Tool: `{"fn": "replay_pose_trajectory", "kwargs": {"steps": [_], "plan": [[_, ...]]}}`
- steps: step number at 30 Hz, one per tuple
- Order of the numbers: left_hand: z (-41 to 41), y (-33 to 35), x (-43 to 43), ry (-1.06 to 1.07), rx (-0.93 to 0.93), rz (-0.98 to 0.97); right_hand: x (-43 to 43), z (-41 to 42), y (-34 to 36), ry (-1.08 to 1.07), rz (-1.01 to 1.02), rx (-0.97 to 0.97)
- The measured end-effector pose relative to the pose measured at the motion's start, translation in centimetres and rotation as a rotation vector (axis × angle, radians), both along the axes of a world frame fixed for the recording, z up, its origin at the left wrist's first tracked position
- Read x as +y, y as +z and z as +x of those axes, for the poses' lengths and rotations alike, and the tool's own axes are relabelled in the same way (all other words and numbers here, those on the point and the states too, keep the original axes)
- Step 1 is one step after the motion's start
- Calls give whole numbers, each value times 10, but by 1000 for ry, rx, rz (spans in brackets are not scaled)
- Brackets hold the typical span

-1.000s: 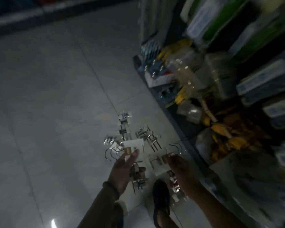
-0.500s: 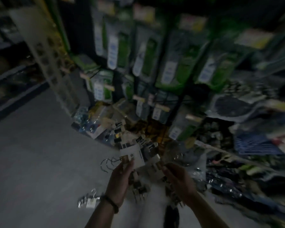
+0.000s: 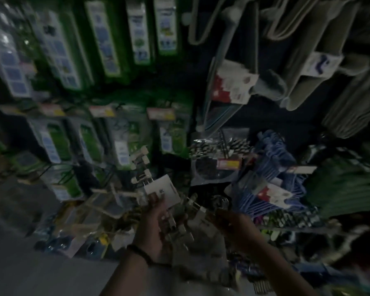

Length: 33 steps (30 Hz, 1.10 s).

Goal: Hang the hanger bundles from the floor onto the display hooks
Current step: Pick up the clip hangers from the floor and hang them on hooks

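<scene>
— What did you have in the hands at that moment?

— From my seat I saw the left hand [image 3: 156,227] closed around a hanger bundle [image 3: 158,189]. Its white card was pinched under the thumb, and the clips stuck up above the card. A dark band sat on that wrist.

— And the other one?

— The right hand [image 3: 233,223] was curled round a second bundle [image 3: 199,212], which also carried a pale card. The metal parts between the two hands were too blurred for me to sort out which piece belonged to which bundle.

— Where were the bundles against the display?

— Both were held up off the floor [image 3: 30,270], in front of the lower part of the rack [image 3: 286,226]. They were near the hanging goods but touched none that I could see. I could not pick out a hook in the blur.

— What hung around them?

— Green packets [image 3: 58,50] filled the upper left in rows, with yellow price tags [image 3: 160,113] below them. Blue hangers [image 3: 271,167] hung just right of the right hand, and pale grey hangers [image 3: 308,60] were high on the right, well apart from the hands.

— Was the picture clear?

— No, it was dim and smeared throughout, so I could read no print on the cards.
</scene>
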<state>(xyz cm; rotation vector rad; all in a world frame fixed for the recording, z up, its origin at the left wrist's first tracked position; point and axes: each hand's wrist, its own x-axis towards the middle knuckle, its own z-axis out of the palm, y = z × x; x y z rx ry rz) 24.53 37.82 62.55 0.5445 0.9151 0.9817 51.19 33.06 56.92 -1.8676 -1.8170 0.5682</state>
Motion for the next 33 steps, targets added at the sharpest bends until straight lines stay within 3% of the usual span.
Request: {"fn": "replay_pose_trajectory", "kwargs": {"steps": [9,13,19,33], "plan": [[135,10,52,-24,-164,-56,51,110,13,179,36,-257],[167,16,69,25,-215,30,73,127,24,220,72,-421],[165,25,75,-68,-242,55,87,122,34,199,158,-607],[157,54,98,-125,-69,79,124,118,36,196,281,-776]]}}
